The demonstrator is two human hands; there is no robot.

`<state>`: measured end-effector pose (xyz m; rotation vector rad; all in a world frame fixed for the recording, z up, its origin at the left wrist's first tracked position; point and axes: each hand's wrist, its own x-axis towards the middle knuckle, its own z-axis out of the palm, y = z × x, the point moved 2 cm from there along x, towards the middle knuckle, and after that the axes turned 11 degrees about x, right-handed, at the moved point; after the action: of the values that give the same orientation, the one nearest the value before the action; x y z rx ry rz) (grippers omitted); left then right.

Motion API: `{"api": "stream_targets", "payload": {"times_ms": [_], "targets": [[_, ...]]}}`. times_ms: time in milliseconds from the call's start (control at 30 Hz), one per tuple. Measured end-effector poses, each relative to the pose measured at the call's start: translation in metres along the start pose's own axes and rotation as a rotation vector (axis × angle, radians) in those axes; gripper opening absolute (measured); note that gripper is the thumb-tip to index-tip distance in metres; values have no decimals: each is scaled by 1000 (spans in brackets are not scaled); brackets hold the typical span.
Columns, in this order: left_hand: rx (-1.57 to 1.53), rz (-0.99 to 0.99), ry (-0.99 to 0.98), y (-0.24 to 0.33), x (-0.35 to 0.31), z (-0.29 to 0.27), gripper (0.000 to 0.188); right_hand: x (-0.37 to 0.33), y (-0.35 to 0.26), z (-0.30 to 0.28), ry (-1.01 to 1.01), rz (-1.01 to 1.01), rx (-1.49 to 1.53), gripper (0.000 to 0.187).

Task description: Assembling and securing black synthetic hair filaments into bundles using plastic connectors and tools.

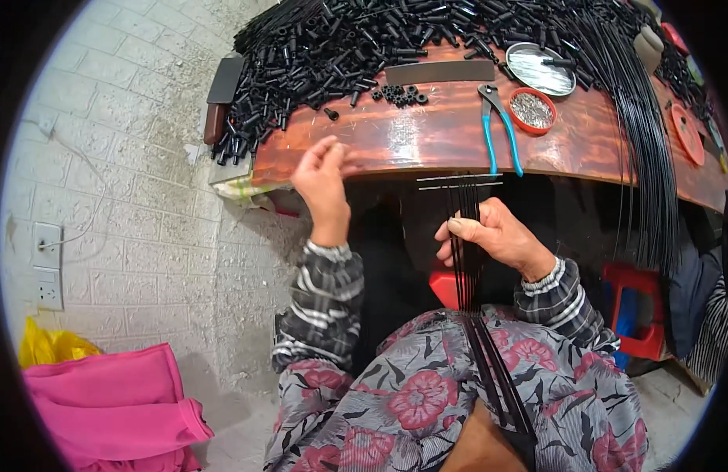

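My right hand (502, 232) is wrapped round a bundle of thin black rods (468, 291), its thumb pressed along them. The rods run from my lap up toward the table edge. Across their upper ends lie two thin silvery metal rods (459, 184), roughly parallel. My left hand (321, 185) is raised at the front edge of the table, apart from the bundle. Its thumb and fingers are drawn together, slightly blurred; what they hold, if anything, is too small to make out. A small black cap-like part (331, 115) lies just beyond it.
The reddish wooden table (569, 149) carries a heap of black tubular parts (325, 63), black rings (399, 95), blue-handled pliers (499, 130), a red dish of small metal pieces (532, 111) and a round tin (540, 69). Long black rods (647, 173) overhang at right. A red stool (643, 315) stands below.
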<state>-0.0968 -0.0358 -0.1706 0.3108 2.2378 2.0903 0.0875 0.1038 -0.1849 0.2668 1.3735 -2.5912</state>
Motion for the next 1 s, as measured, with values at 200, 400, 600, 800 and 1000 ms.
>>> {"api": "stream_targets", "payload": {"times_ms": [200,400,600,800,1000], "targets": [[183,25,145,-19,88,-9,16,-11,4,-4,-9,-23,-45,25],[444,54,145,-19,123,-1,20,-26,9,-8,45,-6,-58,24],[1062,321,14,-5,140,14,33,-34,5,-7,70,6,-27,24],[1302,163,38,-1,144,26,44,-31,-4,-4,84,-17,-58,24],[487,-10,138,-24,153,-2,20,-27,-8,-3,43,-59,-83,25]]}}
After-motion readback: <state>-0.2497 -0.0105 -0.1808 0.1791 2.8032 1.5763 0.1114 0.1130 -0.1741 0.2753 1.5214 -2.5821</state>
